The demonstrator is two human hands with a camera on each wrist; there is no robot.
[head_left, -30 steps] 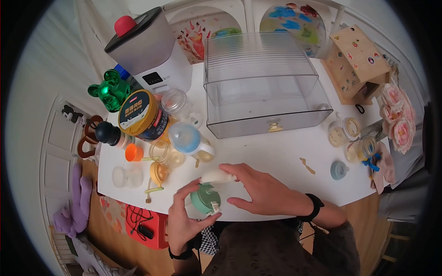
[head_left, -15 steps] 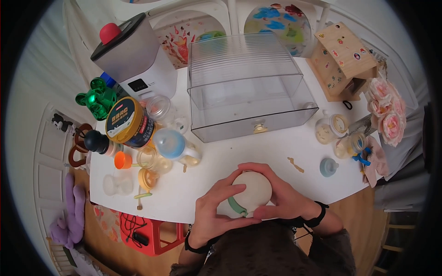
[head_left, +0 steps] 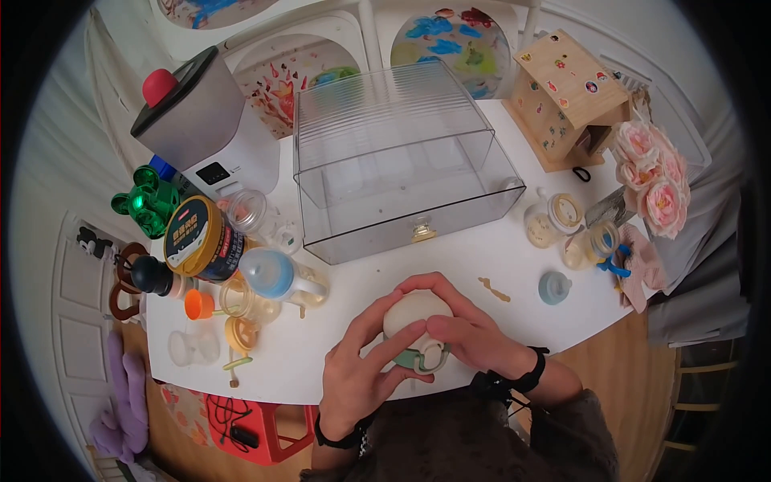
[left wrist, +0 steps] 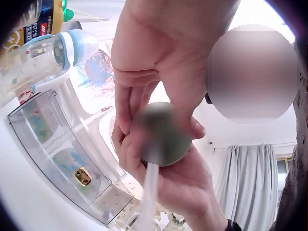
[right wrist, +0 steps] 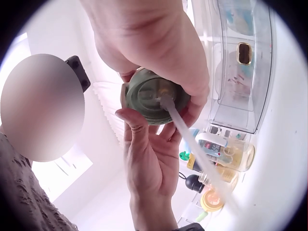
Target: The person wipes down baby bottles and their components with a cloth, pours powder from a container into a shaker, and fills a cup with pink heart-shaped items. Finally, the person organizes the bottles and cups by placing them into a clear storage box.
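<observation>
cream round cup with green lid and clear straw | left hand at 8 o'clock, right hand at 3 o'clock, both grasping it | keep lid level, steady pressure

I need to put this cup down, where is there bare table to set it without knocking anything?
Bare table runs from the clear drawer box to your hands, which both hold the green cup, and on toward the small blue lid; mind the tan smear. The left side round the blue-capped bottle and gold tin is crowded.
</observation>
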